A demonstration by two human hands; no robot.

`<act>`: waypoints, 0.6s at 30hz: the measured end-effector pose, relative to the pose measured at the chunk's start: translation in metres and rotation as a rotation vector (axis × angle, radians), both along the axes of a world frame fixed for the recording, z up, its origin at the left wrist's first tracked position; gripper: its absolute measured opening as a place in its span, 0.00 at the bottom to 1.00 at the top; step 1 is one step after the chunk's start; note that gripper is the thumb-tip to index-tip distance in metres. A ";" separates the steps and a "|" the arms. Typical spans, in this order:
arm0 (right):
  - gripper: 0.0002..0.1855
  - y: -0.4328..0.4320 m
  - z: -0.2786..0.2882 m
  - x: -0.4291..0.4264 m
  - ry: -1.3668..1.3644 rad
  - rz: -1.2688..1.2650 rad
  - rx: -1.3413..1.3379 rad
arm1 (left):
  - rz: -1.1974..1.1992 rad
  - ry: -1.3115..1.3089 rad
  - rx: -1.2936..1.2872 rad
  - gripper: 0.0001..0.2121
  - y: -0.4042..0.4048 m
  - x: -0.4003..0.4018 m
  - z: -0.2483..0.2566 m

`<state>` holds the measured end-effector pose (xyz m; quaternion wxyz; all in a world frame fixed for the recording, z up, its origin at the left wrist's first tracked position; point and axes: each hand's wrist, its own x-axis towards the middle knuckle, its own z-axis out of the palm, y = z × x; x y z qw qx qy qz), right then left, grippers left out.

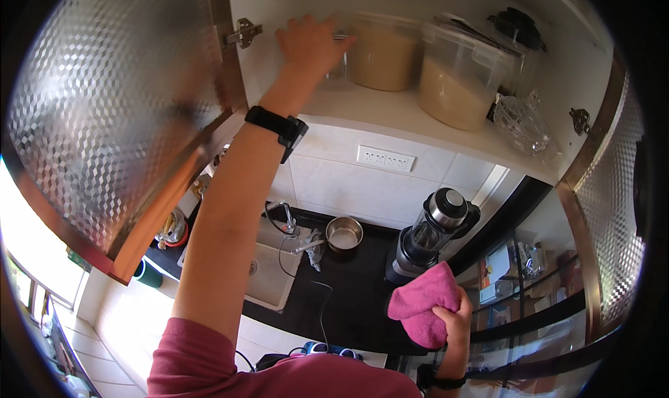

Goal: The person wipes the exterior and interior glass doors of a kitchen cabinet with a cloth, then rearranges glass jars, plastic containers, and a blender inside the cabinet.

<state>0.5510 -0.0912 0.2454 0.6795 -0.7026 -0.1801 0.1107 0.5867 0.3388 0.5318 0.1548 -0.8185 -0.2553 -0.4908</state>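
Observation:
Raised into a white wall cabinet, my left hand (312, 43) reaches over a small clear glass item (338, 66) at the shelf's left; whether it grips the item is hidden. To the right of the hand stand two clear plastic containers, one (384, 53) and another (457, 79), both with pale tan contents. A cut-glass piece (522, 123) and a clear vessel with a black lid (516, 28) are at the shelf's right. Low on the right, my right hand (453, 314) holds a folded pink cloth (426, 304) above the counter's edge.
Textured-glass doors (115, 100) stand open at both sides. Below the shelf (366, 105) are a wall socket strip (385, 158), a sink (269, 278) with a faucet (282, 210), a small metal saucepan (344, 233), a grey cloth (314, 251) and a blender (431, 230) on the black counter (355, 293).

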 end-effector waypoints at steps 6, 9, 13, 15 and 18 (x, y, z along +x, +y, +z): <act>0.29 -0.044 -0.044 0.003 0.039 -0.206 -0.050 | -0.005 0.154 -0.021 0.26 0.002 -0.003 0.001; 0.30 -0.053 -0.053 0.004 0.033 -0.224 -0.049 | -0.071 0.112 -0.018 0.29 0.005 -0.004 -0.001; 0.29 -0.042 -0.036 -0.002 0.039 -0.216 -0.045 | 0.000 0.186 0.002 0.31 -0.003 -0.009 0.006; 0.29 -0.038 -0.030 -0.001 0.054 -0.198 -0.023 | 0.032 0.241 0.022 0.31 -0.007 -0.009 0.012; 0.28 -0.035 -0.025 -0.001 0.048 -0.156 -0.029 | -0.040 0.250 -0.043 0.30 -0.013 -0.010 0.018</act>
